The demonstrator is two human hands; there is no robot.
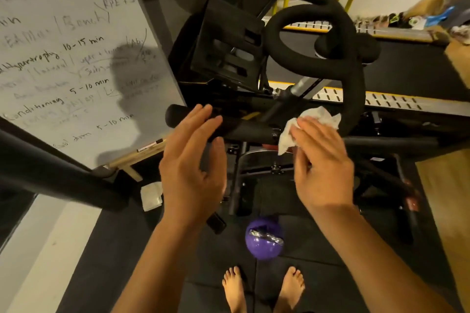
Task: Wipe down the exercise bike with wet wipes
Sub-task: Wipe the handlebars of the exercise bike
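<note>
The black exercise bike (318,33) fills the middle of the head view, with curled padded handlebars at the top and a straight left grip bar (244,129) running across the centre. My right hand (323,160) holds a crumpled white wet wipe (318,119) against the bar near its joint with the stem. My left hand (193,160) hovers just in front of the left grip bar with straight, spread fingers and holds nothing. The black console bracket (226,51) sits above the bar.
A whiteboard (71,58) with handwriting leans at the left on a wooden easel. A purple ball-shaped object (264,239) lies on the dark mat by my bare feet (264,287). A white folded wipe or packet (151,195) lies on the floor. A black rack post (50,160) crosses the left.
</note>
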